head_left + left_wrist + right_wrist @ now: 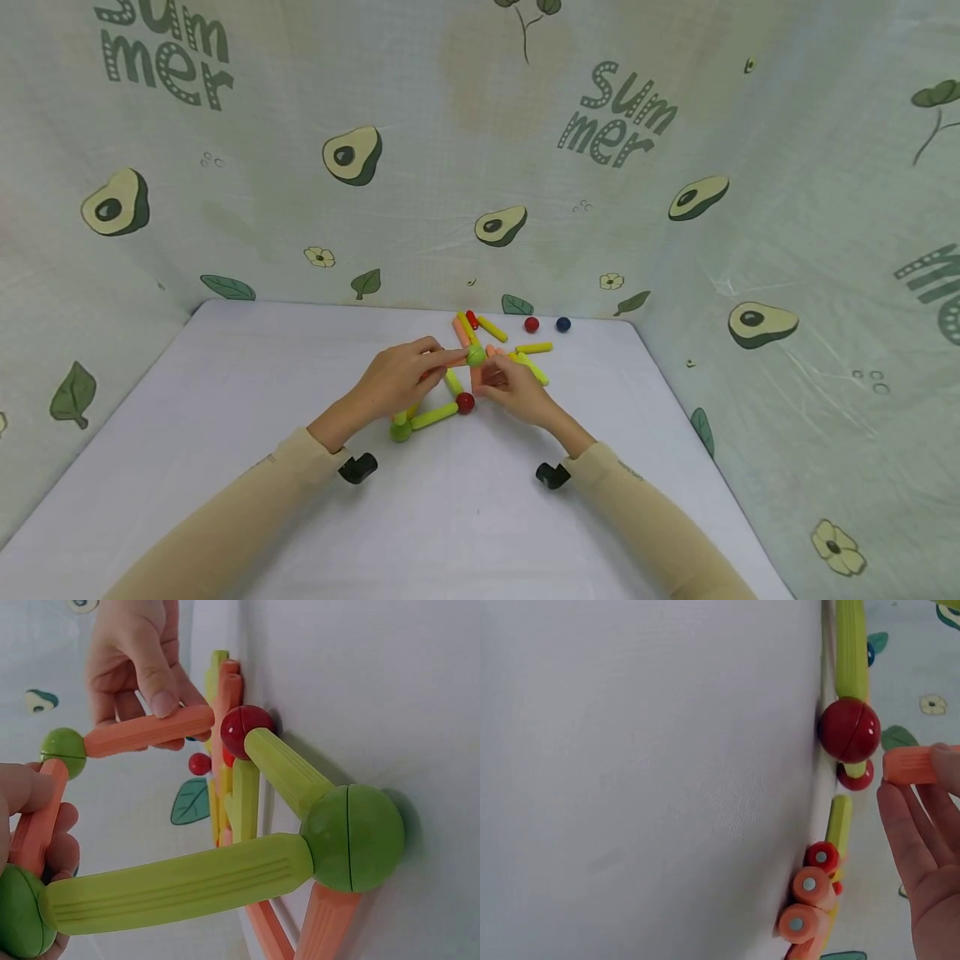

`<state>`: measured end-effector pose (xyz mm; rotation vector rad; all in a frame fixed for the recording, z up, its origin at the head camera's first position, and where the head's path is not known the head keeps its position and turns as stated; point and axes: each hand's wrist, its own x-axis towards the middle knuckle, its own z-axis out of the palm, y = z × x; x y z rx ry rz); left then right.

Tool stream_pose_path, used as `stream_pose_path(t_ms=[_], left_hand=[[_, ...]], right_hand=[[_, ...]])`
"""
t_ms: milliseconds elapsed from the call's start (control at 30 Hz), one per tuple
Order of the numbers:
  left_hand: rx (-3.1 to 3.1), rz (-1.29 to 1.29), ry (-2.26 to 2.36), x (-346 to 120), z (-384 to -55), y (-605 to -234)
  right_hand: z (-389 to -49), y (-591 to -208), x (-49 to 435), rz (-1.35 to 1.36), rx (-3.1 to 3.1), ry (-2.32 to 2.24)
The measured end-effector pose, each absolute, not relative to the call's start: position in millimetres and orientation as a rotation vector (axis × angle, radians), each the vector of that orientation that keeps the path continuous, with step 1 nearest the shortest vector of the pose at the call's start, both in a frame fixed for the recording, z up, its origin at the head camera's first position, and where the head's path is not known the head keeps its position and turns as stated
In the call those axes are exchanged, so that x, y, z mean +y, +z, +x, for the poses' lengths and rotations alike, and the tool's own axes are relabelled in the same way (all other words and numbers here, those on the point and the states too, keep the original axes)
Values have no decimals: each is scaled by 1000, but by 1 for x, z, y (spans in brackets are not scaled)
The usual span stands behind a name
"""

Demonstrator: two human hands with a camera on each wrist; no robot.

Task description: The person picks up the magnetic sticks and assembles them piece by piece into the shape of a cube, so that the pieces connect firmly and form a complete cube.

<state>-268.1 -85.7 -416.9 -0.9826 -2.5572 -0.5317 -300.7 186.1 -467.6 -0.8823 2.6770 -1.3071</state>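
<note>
A frame of magnetic sticks and balls stands between the hands. My left hand [405,379] grips a short orange stick [46,806], which joins two green balls at the top of the frame. From one of them, a green ball [476,356], hangs another orange stick [150,729]; my right hand [517,390] pinches it between thumb and fingers. That stick's lower end is close to a red ball [849,731] on the table, with a small gap between. A yellow-green stick [435,416] links the red ball to a larger green ball [352,838]. Fingers hide part of the frame.
Behind the frame lie loose sticks, among them a yellow stick [534,347] and an orange stick [810,885] with a metal end. Farther back are a loose red ball [532,325] and a dark blue ball [563,324]. A printed cloth wall [420,250] rises behind the white table [300,533].
</note>
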Motion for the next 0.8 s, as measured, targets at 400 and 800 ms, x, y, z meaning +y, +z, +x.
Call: stream_pose_path(t_ms=[400,800], left_hand=[[-2559,-986,-526,-87,-267,-417],[-2614,-853,-675,-109,-254,-415]], right_hand=[[-300,-475,173,-995,2658,-1342],[-298,-473,168,-1004,2674,-1261]])
